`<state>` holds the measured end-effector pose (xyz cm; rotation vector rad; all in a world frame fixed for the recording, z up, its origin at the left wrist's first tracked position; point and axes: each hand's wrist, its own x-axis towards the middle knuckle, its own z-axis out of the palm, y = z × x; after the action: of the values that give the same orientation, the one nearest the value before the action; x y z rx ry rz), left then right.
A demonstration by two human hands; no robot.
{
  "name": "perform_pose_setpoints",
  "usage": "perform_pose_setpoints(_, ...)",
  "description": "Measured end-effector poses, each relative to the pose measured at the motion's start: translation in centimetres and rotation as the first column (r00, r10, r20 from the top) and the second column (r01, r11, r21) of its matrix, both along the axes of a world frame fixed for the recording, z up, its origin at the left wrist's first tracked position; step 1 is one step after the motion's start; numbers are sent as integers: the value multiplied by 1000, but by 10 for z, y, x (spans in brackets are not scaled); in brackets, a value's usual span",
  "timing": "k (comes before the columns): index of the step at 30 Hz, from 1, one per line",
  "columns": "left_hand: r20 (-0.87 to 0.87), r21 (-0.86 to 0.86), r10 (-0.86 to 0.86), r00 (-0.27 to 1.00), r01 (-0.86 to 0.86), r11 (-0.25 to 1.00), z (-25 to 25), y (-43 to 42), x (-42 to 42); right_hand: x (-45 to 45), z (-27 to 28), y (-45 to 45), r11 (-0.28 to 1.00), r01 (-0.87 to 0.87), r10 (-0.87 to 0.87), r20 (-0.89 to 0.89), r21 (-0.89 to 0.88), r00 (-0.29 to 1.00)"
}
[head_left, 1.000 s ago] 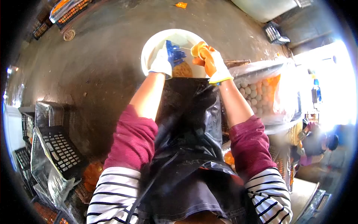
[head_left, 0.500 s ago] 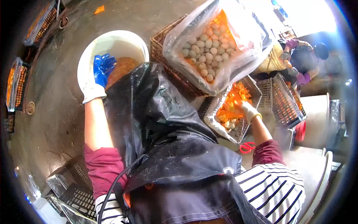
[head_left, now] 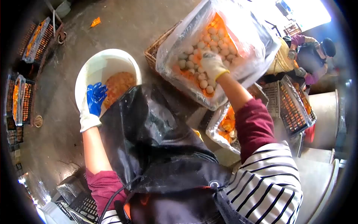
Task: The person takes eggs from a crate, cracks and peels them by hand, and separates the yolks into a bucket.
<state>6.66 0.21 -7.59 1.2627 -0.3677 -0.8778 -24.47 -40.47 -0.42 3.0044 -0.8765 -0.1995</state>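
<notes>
The left hand, in a white glove coated blue, extends over the near left rim of the white bucket; its fingers are spread and slightly curled, and nothing is seen in their grasp. The bucket stands on the dark floor at left of centre and contains a brownish-orange mass, visible to the right of the left hand. The right hand, in a white glove with a yellow cuff, reaches down onto the pale eggs; its fingertips are hidden, so how far the fingers are open, and whether they have hold of an egg, cannot be told. The eggs lie heaped with orange material in a clear plastic liner set in a brown woven basket, to the right of the bucket. On the near side of the basket, a smaller lined container holds orange pieces, partly hidden by the right arm. A black apron spreads across the near centre. At far right is a co-worker in a dark cap; at far left, lattice crates; a small orange scrap lies on the floor beyond the bucket
</notes>
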Motion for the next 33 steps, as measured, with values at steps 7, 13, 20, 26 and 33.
perform_pose_setpoints(7, -150, 10, 105, 983, -104, 994, 43, -22, -28, 16, -17, -56, 963, 270, -234, -449, 16, 862)
perform_pose_setpoints(13, -5, 149, 46, 999, -44, 988, 32, -23, -17, -15, -61, -19, 980, 163, -82, -517, 112, 852)
perform_pose_setpoints(20, -223, -9, 94, 970, -99, 995, 39, -22, -21, 26, 22, 37, 946, -88, 37, 166, 313, 985)
perform_pose_setpoints(26, 35, -112, -53, 998, 57, 992, 128, -50, -82, 143, 59, 154, -142, -224, -246, 185, 964, 952)
perform_pose_setpoints(33, 412, 50, 138, 901, -174, 983, 105, -38, -62, 226, -2, 202, 98, -455, 38, 453, 885, 890)
